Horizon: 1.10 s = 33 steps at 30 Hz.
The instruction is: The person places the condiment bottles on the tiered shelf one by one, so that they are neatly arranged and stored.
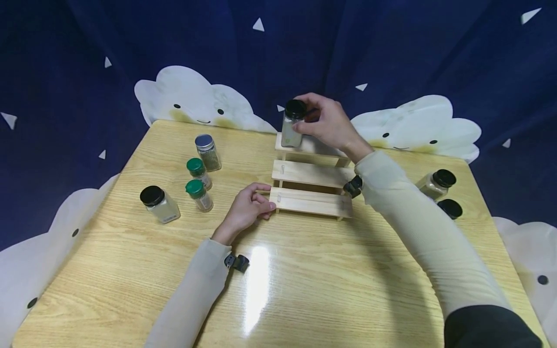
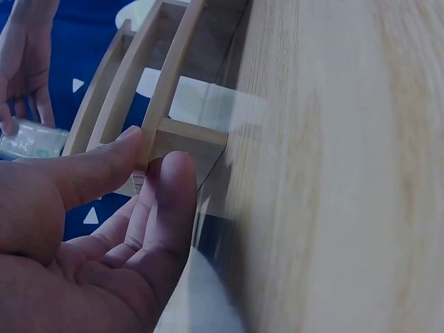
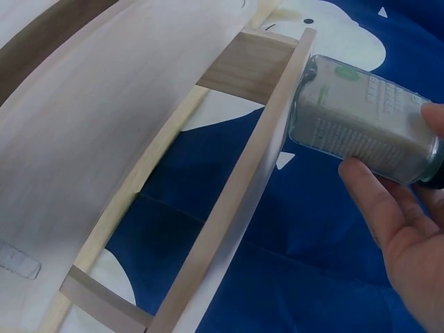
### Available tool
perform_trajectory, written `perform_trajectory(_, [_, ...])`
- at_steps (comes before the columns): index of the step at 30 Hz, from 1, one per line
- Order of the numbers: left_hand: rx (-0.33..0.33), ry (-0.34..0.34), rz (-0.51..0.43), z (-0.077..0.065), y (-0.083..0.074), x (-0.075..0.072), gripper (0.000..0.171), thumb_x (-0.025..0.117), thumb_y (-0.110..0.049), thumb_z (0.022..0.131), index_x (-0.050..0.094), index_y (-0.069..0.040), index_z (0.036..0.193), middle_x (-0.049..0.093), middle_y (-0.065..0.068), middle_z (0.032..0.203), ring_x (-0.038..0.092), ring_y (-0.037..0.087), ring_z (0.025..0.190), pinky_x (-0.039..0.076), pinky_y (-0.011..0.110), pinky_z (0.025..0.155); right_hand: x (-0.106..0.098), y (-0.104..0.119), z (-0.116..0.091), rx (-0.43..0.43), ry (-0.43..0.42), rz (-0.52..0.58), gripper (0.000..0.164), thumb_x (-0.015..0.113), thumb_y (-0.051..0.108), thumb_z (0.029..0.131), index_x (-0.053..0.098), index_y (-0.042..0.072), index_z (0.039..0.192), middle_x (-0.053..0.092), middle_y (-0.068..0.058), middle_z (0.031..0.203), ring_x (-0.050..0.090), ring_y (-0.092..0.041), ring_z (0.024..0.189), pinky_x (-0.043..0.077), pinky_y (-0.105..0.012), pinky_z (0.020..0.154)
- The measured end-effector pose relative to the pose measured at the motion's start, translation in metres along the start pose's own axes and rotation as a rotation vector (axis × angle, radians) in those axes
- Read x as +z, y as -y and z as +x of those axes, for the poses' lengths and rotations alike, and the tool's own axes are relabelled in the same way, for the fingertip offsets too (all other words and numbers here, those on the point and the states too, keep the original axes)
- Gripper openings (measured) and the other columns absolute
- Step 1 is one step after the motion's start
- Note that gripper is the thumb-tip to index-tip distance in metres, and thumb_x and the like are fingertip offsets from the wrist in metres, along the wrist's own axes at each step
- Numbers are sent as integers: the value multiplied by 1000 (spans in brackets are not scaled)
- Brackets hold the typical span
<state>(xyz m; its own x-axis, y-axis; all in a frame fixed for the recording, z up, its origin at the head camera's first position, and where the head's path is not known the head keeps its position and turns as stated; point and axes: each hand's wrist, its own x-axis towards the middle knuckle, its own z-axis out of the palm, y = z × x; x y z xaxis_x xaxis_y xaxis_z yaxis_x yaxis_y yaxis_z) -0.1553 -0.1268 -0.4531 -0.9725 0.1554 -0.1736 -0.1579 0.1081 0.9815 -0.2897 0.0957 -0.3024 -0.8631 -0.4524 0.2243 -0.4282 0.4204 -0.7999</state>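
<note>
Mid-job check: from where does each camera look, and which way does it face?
Head: on the person's head, facing forward and down at the table, stepped wooden rack and held jar; left hand, right hand and pale sleeves show.
Left wrist: on that wrist, facing the rack's end, where the left hand pinches the lowest step; part of the right hand shows beyond.
Right wrist: on that wrist, facing the rack and blue cloth; part of the right hand shows at the right edge.
Shared: both wrist views show the rack and held jar.

White glare streaks the near table [image 1: 322,280]; a soft shadow falls right of it. Both wrist views are dimmer and bluish, bowing the tiered wooden rack [image 2: 165,87].
</note>
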Motion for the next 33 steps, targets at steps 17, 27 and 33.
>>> perform_trajectory(17, [-17, -6, 10, 0, 0, 0, 50, 75, 7, 99, 57, 4, 146, 73, 13, 94, 72, 23, 76, 67, 31, 72, 0, 0, 2, 33, 10, -6, 49, 82, 11, 94, 69, 8, 140, 71, -8, 121, 66, -23, 102, 52, -30, 89])
perform_trajectory(27, [-7, -8, 9, 1, 0, 0, 49, 74, 7, 100, 57, 6, 145, 73, 14, 94, 72, 23, 77, 67, 31, 72, 1, 0, 1, 27, 10, -14, 49, 83, 12, 94, 69, 9, 140, 71, -9, 119, 66, -24, 100, 52, -30, 87])
perform_trajectory(33, [-11, -12, 15, 1, 1, 0, 49, 75, 7, 100, 57, 5, 145, 73, 13, 93, 72, 22, 75, 66, 30, 71, 2, 0, 0, 24, 3, -5, 49, 84, 12, 93, 69, 9, 140, 71, -9, 118, 67, -24, 99, 53, -30, 88])
